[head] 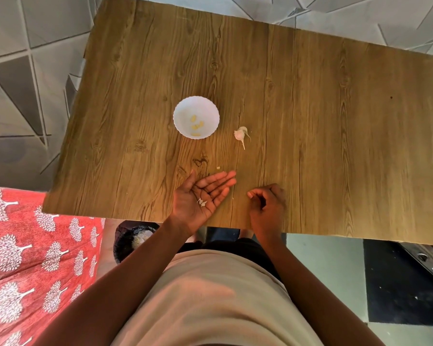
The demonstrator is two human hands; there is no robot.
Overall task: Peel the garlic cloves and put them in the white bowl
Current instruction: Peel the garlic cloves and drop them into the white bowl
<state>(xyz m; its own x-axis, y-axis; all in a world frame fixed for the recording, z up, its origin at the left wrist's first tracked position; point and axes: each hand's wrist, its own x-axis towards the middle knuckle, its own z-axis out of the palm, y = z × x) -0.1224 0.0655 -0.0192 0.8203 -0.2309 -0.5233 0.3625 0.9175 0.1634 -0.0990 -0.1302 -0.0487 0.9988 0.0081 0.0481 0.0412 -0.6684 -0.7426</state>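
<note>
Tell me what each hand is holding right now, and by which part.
The left hand lies palm up and flat, with bits of garlic skin resting on the palm, not gripped. The right hand has curled fingers; nothing visible in them.

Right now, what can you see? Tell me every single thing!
table: one, brown wood, fills the middle of the view
white bowl: one, white, on the table
peeled cloves: about four, yellowish, inside the white bowl
garlic bulb remnant: one, whitish with a stalk, on the table right of the bowl
peel scraps: a few, pale, lying in the left palm
crumb: one, pale, on the table beyond the left fingertips
patterned cloth: one, red with white trees, lower left
left hand: open, palm up, over the near table edge
right hand: fingers curled, by the near edge
</note>
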